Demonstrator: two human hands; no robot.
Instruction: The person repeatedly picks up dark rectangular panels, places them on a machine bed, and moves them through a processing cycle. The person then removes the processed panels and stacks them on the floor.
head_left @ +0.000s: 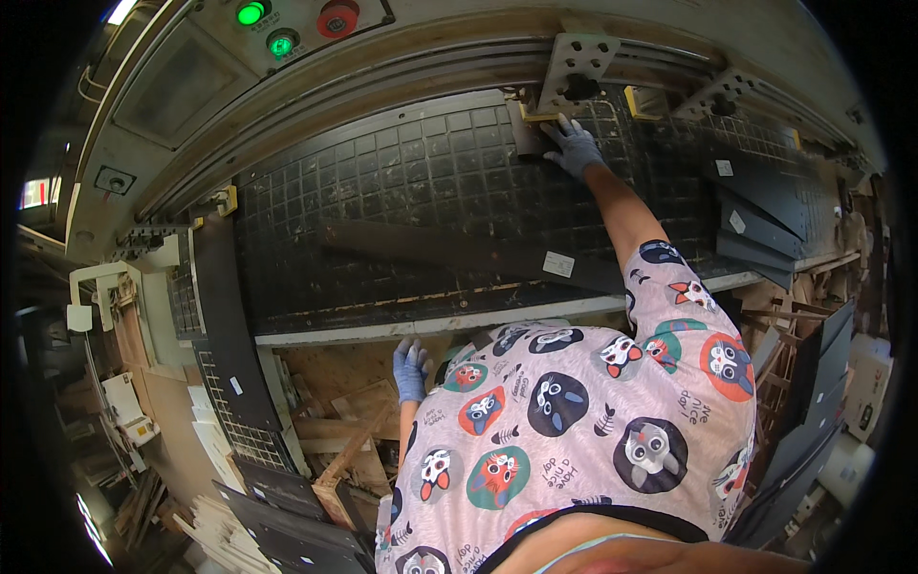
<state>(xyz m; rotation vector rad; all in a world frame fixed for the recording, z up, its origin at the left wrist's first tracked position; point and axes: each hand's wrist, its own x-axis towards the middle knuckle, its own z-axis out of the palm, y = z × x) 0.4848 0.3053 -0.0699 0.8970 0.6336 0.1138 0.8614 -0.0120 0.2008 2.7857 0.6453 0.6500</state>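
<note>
My right hand (pixel 577 150), in a grey glove, reaches across the grid-lined black machine bed (pixel 382 177). Its fingers are spread at the edge of a short dark board (pixel 525 132), beside a yellow-edged block under a metal bracket (pixel 578 72). Whether it presses on the board I cannot tell. My left hand (pixel 412 369), gloved too, hangs by the bed's front edge with fingers loosely extended and nothing visible in it. Between me and the far rail, a long dark strip (pixel 459 251) with a white label (pixel 558 264) lies across the bed.
Several dark labelled panels (pixel 760 215) fan out at the bed's right end. A long dark board (pixel 229 325) lies along the left side. Lit green buttons (pixel 282 44) and a red knob (pixel 337 17) sit on the machine's housing. Wood offcuts (pixel 359 435) lie below the front edge.
</note>
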